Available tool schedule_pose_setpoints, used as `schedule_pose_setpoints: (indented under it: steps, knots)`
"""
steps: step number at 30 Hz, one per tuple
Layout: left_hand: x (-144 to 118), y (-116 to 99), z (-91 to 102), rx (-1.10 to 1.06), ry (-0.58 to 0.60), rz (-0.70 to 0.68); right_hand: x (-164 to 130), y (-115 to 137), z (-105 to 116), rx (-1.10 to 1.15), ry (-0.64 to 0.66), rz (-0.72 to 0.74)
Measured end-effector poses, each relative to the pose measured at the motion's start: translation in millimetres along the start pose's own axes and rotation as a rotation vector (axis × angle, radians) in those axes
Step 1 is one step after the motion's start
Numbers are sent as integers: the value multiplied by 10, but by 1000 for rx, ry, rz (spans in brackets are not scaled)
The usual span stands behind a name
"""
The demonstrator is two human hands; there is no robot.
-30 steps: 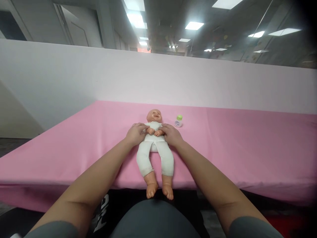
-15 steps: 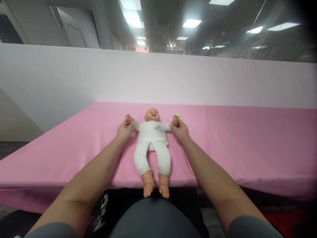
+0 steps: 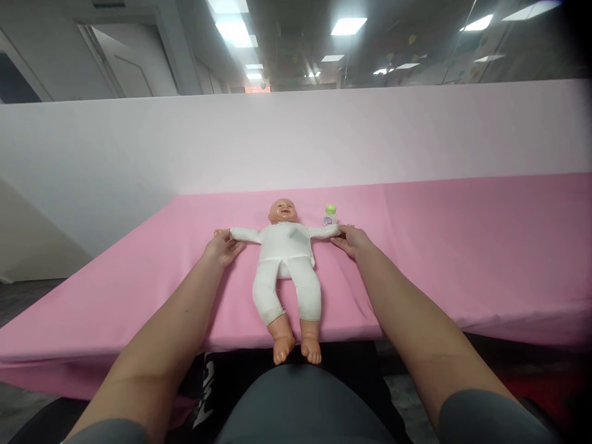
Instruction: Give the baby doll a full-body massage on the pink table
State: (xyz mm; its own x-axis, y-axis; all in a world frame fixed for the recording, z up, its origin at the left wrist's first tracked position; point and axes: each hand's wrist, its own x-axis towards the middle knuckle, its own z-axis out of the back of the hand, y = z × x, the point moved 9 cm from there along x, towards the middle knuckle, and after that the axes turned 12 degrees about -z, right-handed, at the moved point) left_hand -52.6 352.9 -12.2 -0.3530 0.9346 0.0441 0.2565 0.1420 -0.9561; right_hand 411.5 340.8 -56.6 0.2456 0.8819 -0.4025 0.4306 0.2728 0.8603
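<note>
A baby doll (image 3: 285, 246) with a white cloth body lies on its back on a pink-covered table (image 3: 425, 265). Its bare feet stick out over the near edge, close to my body. Both doll arms are stretched straight out to the sides. My left hand (image 3: 224, 246) is closed around the doll's hand on the left, with small doll fingers showing past mine. On the other side, my right hand (image 3: 352, 240) grips the doll's other hand, which is mostly hidden. Just beyond that arm stands a small clear bottle (image 3: 330, 216) with a green cap.
A low white wall (image 3: 277, 142) runs along the table's far edge. Above it is glass with ceiling lights showing. A white door (image 3: 132, 65) is at the upper left.
Both my hands have moved outward, drawing the doll's bent arms out straight to the sides. The bottle, mostly hidden before, now shows. The view has tilted slightly.
</note>
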Motion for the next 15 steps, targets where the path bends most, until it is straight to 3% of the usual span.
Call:
schedule_pose_setpoints:
  steps: [3,6,9,12,15]
  knots:
    - [-49,-7,-30,25,-19,-35,-96,101,-59,-21,-28,140]
    - [-189,-274,-170,252,16,-356,-334,265,-247,-175,-11,394]
    - [-445,-416,-495,452,212,-593,-667,318,-577,-465,59,594]
    - [-653,-344,-776,702,468,-646,-977,252,-939,-793,160,748]
    - [-742,-323,-870,897,594,-707,-1169,130,-1223,-1071,273,892]
